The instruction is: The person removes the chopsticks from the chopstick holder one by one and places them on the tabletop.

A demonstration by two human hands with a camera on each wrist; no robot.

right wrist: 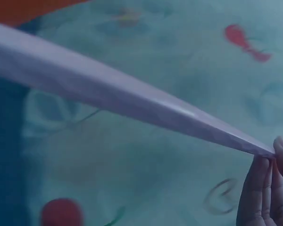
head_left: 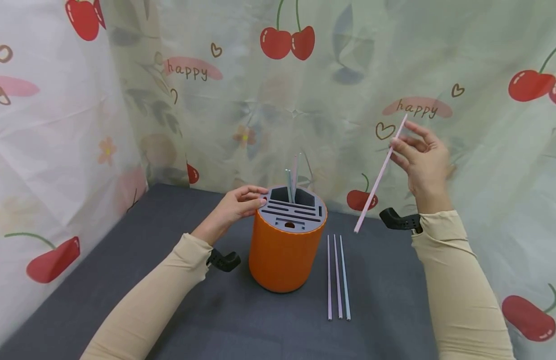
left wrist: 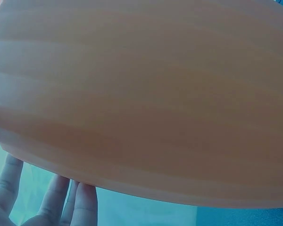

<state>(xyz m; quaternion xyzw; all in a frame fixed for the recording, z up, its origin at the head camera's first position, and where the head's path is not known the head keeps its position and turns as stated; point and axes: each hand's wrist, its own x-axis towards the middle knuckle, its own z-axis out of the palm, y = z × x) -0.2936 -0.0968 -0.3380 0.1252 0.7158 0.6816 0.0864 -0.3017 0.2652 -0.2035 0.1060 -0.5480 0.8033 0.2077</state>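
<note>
In the head view an orange round desk organizer (head_left: 282, 260) stands upright, its grey slotted lid (head_left: 291, 212) on top. My left hand (head_left: 239, 205) rests at the left edge of this lid, fingers and thumb touching the rim. Its fairly straight fingers (left wrist: 52, 200) reach the organizer's edge in the left wrist view. Raised at the right, my right hand (head_left: 422, 160) pinches a thin pink stick (head_left: 379, 177) near its upper end. The stick (right wrist: 146, 101) slants down toward the organizer. Several slender sticks (head_left: 290, 182) stand in the lid's rear compartment.
On the dark tabletop (head_left: 259, 330), right of the organizer, lie two pink sticks (head_left: 329, 280) and a bluish stick (head_left: 345, 280), side by side. A patterned curtain (head_left: 278, 110) hangs behind the table and along its left side. Black bands (head_left: 399, 220) sit on both wrists.
</note>
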